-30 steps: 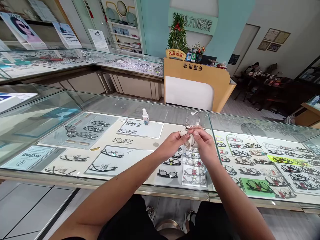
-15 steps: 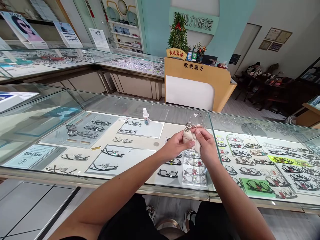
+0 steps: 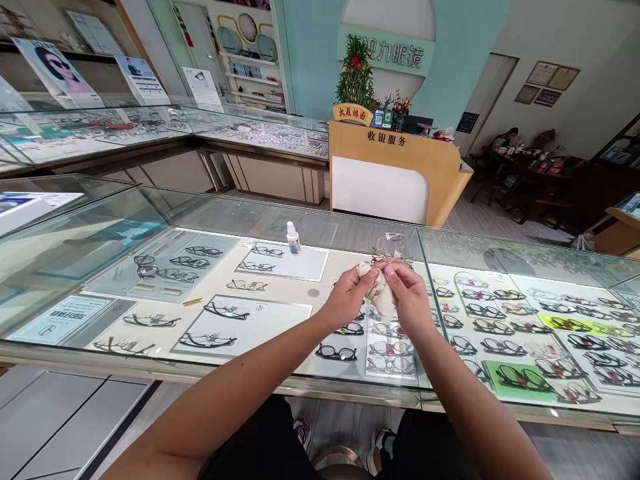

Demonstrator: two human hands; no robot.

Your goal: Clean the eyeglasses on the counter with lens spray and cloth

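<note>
My left hand (image 3: pixel 354 293) is closed on a crumpled off-white cloth (image 3: pixel 383 303), its thumb pressing the bunched top. My right hand (image 3: pixel 411 293) is closed too, thumb and fingertips pinching at the cloth's right side; whatever lies inside the fold is hidden. Both hands are close together above the glass display counter. Just past my fingertips are thin-rimmed eyeglasses (image 3: pixel 393 245); I cannot tell whether my fingers touch them. A small white spray bottle (image 3: pixel 293 240) stands upright on the glass, left of and beyond my hands.
Rows of eyeglasses (image 3: pixel 503 347) lie inside the glass counter (image 3: pixel 240 210), left and right of my arms. A wooden cashier desk (image 3: pixel 400 163) with a plant (image 3: pixel 356 77) stands beyond. More glass showcases (image 3: pixel 260 133) run along the back left. At the far right is a dark table.
The cloth has shifted in my fingers: its lower end now hangs down between my hands. My left hand has moved slightly left and down. The bottle stands where it was.
</note>
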